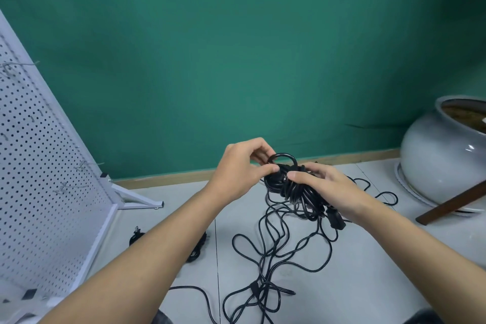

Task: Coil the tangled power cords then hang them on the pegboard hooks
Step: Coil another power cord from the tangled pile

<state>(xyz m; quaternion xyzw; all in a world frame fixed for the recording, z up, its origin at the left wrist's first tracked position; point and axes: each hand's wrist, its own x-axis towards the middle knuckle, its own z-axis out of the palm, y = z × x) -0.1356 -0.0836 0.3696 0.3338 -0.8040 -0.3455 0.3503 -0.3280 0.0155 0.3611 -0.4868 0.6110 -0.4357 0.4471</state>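
Note:
A black coiled cord bundle (288,187) is held up above the floor between both hands. My left hand (242,168) pinches a loop of the cord at the bundle's top. Fingers of my right hand (328,189) curl round the bundle's right side, and a black plug (335,218) hangs below that wrist. Loose black cords (273,252) lie tangled on the pale floor under the bundle. The white pegboard (39,166) leans at the left with bare wire hooks (88,164) sticking out.
Another black cord with a plug (136,234) lies on the floor near the pegboard's white foot (139,201), partly hidden by my left forearm. A large grey ceramic pot (444,158) stands at the right with a brown stick (452,201) leaning against it. Behind is a green wall.

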